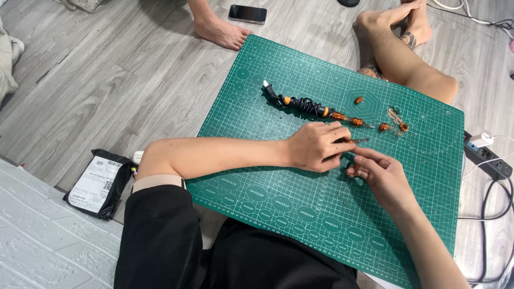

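On the green cutting mat [257, 176], the left hand [316, 145] is pinching a thin tool [357, 141]; the right hand's [377, 174] fingers are gathering beneath its tip. Just beyond, a coiled black cable [305, 106] is lying; a slip could jab fingers.

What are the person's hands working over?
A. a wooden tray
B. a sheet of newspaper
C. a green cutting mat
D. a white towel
C: both the left hand and the right hand are over the green gridded mat on the grey floor, where a black and orange tool and small copper coils also lie.
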